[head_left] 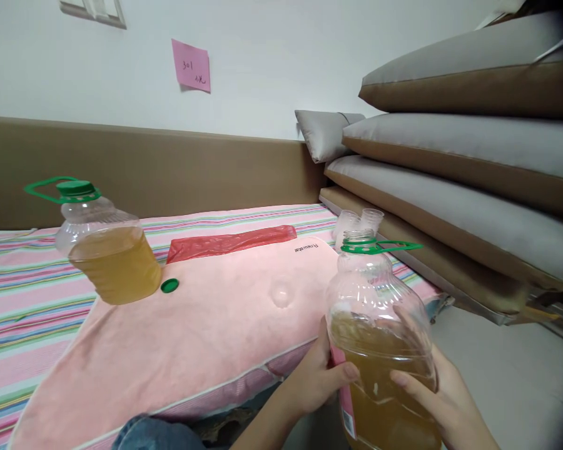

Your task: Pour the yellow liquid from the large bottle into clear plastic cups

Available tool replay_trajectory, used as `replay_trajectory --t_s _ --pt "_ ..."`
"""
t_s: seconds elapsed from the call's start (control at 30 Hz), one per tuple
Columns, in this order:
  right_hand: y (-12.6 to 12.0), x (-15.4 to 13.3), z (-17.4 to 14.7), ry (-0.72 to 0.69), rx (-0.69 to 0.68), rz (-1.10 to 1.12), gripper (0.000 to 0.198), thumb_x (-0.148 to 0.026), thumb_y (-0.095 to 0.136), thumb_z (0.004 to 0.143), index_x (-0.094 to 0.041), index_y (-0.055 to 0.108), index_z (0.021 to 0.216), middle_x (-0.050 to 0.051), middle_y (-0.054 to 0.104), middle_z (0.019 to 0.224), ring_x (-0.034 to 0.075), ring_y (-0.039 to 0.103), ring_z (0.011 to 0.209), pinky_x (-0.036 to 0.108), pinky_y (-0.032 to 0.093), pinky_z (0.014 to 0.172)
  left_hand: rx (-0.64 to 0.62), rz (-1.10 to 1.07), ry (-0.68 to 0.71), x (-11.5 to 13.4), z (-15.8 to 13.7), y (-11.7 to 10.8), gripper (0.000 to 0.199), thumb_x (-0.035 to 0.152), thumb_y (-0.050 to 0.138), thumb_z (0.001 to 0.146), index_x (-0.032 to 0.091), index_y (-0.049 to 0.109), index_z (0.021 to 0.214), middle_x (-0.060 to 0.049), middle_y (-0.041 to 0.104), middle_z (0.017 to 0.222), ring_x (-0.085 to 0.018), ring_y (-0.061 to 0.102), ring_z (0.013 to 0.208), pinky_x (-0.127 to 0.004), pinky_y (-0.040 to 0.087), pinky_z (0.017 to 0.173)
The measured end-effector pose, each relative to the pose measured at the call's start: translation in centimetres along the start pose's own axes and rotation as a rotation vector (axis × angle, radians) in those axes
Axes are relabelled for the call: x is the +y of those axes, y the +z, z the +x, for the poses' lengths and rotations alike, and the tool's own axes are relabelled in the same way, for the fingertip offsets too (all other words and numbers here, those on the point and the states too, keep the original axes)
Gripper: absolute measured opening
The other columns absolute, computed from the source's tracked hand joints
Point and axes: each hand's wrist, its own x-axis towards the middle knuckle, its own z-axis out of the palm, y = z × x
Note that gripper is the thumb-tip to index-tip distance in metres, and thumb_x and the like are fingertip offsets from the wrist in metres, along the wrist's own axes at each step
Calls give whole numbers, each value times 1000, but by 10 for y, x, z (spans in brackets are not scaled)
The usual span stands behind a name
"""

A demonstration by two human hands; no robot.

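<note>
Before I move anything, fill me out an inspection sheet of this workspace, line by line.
Surface: striped cloth, with a pink mat spread on it.
Work items: open jug of yellowish liquid, green handle on its capless neck; similar capped jug standing at the left.
Clutter: loose green cap and a clear round object, perhaps a cup, on the mat; red plastic along its far edge; clear cups behind the open jug's neck.
Hands: left hand and right hand clasp the open jug from opposite sides.
Cables: nothing seen for certain.
Surroundings: stacked grey-and-brown cushions at the right; pink note on the white wall.
</note>
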Motion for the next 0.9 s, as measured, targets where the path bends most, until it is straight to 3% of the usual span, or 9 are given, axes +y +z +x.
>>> replay_trajectory --t_s 0.2,0.3,0.47,0.6,0.7,0.83,0.9 --pt "-17 13 3 -4 -23 -133 88 -40 81 69 -26 43 148 9 65 134 35 63 119 36 61 88 -2 -10 -47 3 0 -13 94 48 87 61 21 44 140 -16 55 140 -38 48 132 -53 38 110" --pt "-22 19 4 3 -33 -192 92 -40 81 68 -28 40 150 8 64 136 36 63 120 38 61 89 -15 47 -43 9 1 -17 90 45 90 57 19 51 135 -16 60 134 -38 53 127 -53 40 108" --pt "-13 10 0 -70 -65 -255 95 -39 79 71 -31 32 153 6 59 142 36 59 124 38 62 88 -111 -54 -89 13 4 -17 80 54 85 61 18 59 127 -16 64 128 -38 57 123 -53 41 106" --pt "-2 1 -3 -99 -70 -270 93 -42 75 75 -30 28 154 5 46 153 36 53 131 41 58 96 -64 -131 -85 4 4 -16 88 55 87 58 22 54 133 -17 55 140 -38 56 124 -55 40 107" --pt "1 2 -6 -80 -53 -293 90 -47 72 76 -30 29 154 4 42 155 36 46 136 44 53 103 -47 -166 -95 -3 4 -14 91 54 86 60 22 48 137 -17 58 136 -38 57 123 -56 39 107" --pt "-2 6 -7 -49 -59 -362 95 -49 74 73 -30 28 154 6 42 156 38 45 137 51 47 108 -29 -190 -49 -8 3 -10 83 56 82 65 20 52 134 -17 62 132 -38 57 124 -54 39 107" --pt "-3 6 -7 -81 -8 -344 96 -47 78 70 -29 33 153 7 45 153 39 48 134 50 49 106 -23 -196 -42 -11 3 -8 78 58 81 65 19 57 129 -17 63 129 -39 57 123 -54 40 106"
